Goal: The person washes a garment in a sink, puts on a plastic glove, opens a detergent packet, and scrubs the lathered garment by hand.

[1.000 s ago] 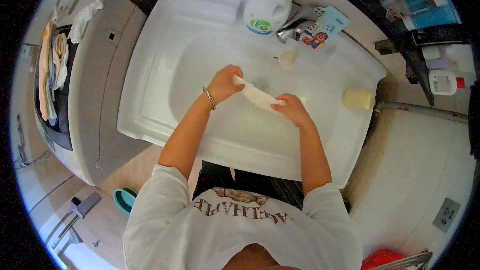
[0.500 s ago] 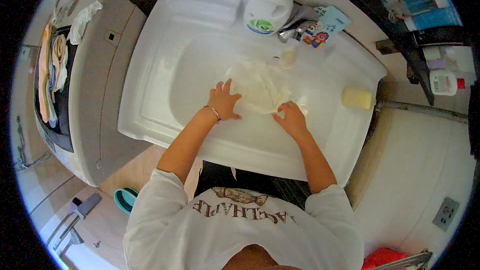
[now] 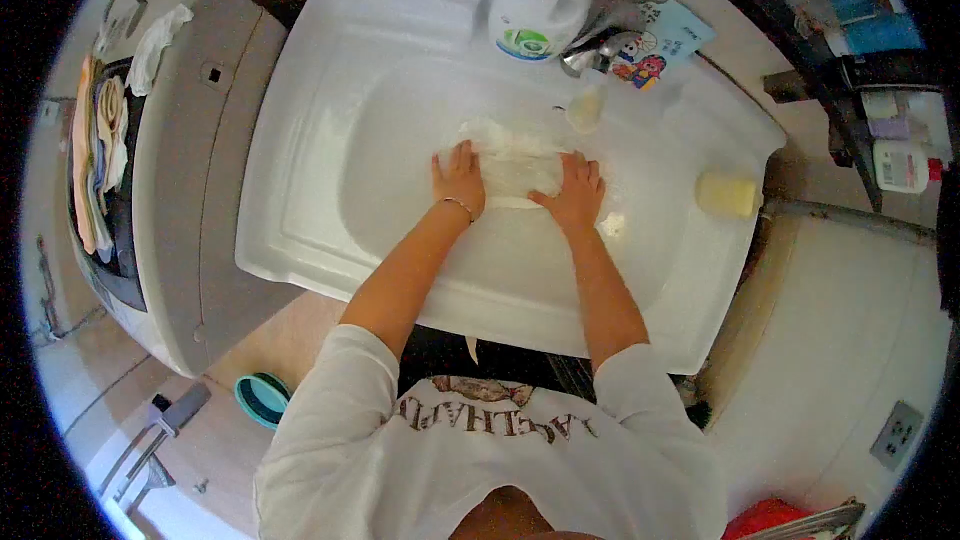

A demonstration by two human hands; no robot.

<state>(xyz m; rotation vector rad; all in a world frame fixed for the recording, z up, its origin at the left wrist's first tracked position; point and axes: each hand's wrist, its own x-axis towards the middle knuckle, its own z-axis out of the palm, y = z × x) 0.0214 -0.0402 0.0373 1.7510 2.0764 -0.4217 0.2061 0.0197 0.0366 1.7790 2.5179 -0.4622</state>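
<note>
A pale, wet, crumpled cloth (image 3: 517, 168) lies in the white sink basin (image 3: 400, 160), bunched between my hands. At its left edge, my left hand (image 3: 460, 182) lies with fingers stretched forward and a thin bracelet on the wrist. My right hand (image 3: 576, 194) rests at the right edge, fingers extended and thumb pointing in along the near side of the cloth. Both hands look flat and open, touching the cloth. Just beyond it is a small cream-coloured item (image 3: 585, 108), near the tap (image 3: 592, 57).
A white detergent jug (image 3: 540, 10) stands at the back of the sink beside a light blue printed packet (image 3: 665, 40). A yellow soap bar (image 3: 727, 194) sits on the right rim. A washing machine (image 3: 215, 160) with folded cloths (image 3: 100, 155) on top stands left. A teal basin (image 3: 262, 398) is on the floor.
My hands have moved closer together and the right one slightly forward. The cloth, spread wider before, is gathered into a narrower bundle. The right fingers, pinched at its edge earlier, are now stretched out.
</note>
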